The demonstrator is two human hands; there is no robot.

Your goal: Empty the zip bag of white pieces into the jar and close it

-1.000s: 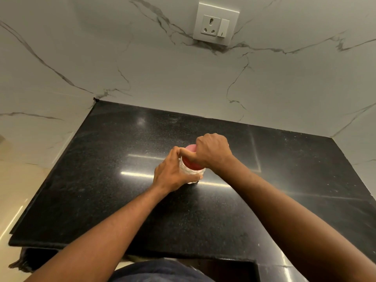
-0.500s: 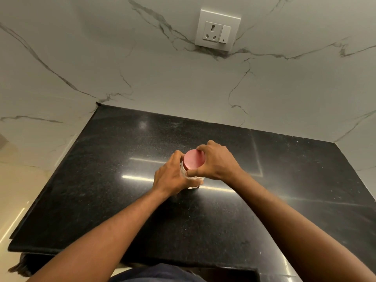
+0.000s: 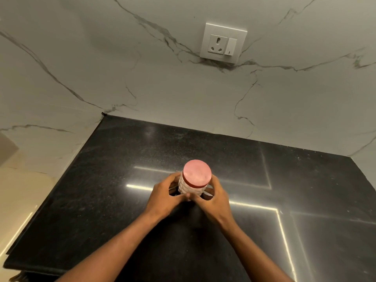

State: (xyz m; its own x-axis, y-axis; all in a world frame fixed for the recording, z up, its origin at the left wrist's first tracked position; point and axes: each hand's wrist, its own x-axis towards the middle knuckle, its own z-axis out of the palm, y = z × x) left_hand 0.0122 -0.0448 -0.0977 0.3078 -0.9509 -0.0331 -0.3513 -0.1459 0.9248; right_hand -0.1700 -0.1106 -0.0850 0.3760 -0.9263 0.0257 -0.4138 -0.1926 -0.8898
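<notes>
A clear textured jar (image 3: 188,189) filled with white pieces stands upright in the middle of the black countertop (image 3: 101,190). A red round lid (image 3: 197,173) sits on top of it. My left hand (image 3: 165,197) wraps the jar's lower left side. My right hand (image 3: 214,198) cups its lower right side, and the fingertips of both hands meet in front of the jar. No zip bag is in view.
The marble wall with a white socket and switch plate (image 3: 223,43) rises behind the countertop. The counter's left edge drops to a beige floor (image 3: 18,200). Bright light strips reflect on the glossy top.
My right hand has left the red lid and dropped to the jar's body. Both hands now hold the jar low, and the lid is fully uncovered.
</notes>
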